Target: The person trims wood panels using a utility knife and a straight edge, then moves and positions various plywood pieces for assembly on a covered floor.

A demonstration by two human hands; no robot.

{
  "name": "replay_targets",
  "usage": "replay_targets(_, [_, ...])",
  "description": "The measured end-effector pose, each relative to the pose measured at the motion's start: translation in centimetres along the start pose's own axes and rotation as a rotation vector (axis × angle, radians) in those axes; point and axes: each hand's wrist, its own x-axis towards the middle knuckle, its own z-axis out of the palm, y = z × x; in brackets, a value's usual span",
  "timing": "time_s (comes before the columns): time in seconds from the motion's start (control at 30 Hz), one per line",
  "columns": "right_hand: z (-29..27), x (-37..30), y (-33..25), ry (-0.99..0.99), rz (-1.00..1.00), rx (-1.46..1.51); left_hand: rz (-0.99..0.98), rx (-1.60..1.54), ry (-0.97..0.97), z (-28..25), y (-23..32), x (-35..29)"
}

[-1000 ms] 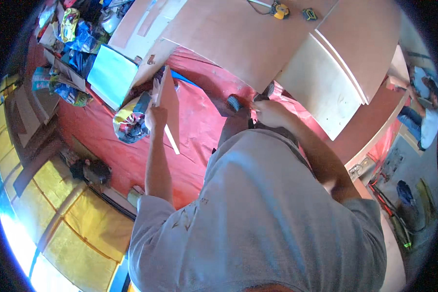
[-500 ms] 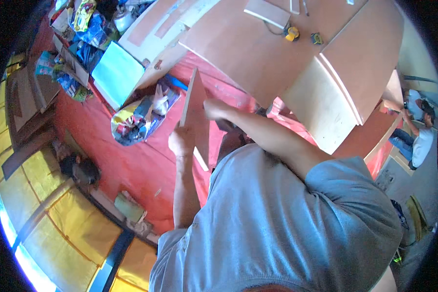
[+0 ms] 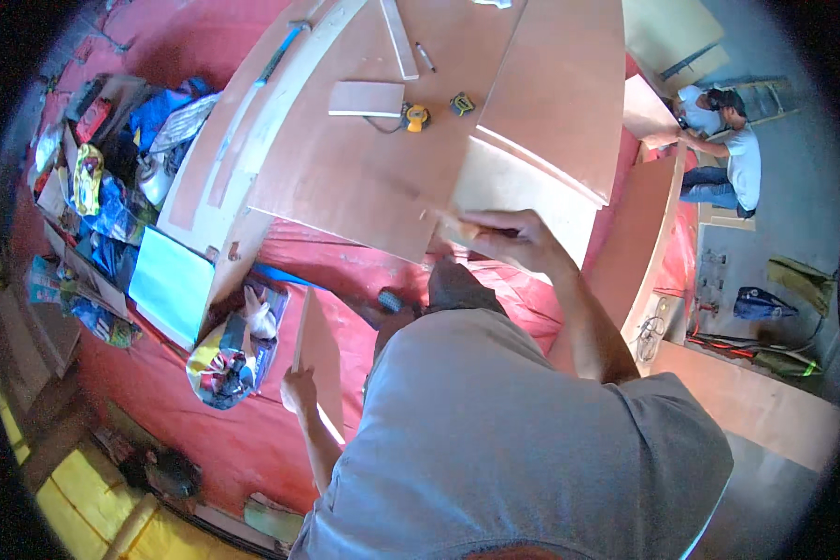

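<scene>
A thin wooden board [image 3: 319, 359] stands on edge to my left, its narrow side facing up. My left hand [image 3: 299, 390] is closed around the board's near part. My right hand [image 3: 523, 245] is raised over the front edge of a large brown wooden panel [image 3: 364, 177], its fingers closed. From these fingers a small orange-brown thing points left over the panel; it is blurred, and I cannot make out its kind. The pale panel [image 3: 513, 187] lies just beyond this hand.
Tape measures [image 3: 417, 117], a small board [image 3: 366, 98] and a pen [image 3: 426, 58] lie on the panel. A bag of tools [image 3: 229, 359] sits on the red floor sheet [image 3: 205, 448], left of my board. Bags and clutter fill the far left. Two people [image 3: 743, 168] work at the right.
My right hand has left the board and moved right, over the large panel. My left hand keeps hold of the board, now lower in view. The whole view has shifted.
</scene>
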Motion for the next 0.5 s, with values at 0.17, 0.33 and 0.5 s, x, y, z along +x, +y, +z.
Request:
replay_targets(0.17, [-7.0,3.1,6.9,0.593,-0.059,-0.527,-0.01,0.139,0.062,0.4,-2.5,-1.4])
replay_targets(0.33, [-13.4,10.5,15.8,0.793,0.091,-0.754,0.107,-0.063,0.187,0.9,-8.1,-4.5])
replay_targets(0.5, [-15.5,15.7,20.8,0.787,-0.496,-0.371,0.156,-0.523,0.208,-1.4,-9.4,-11.2])
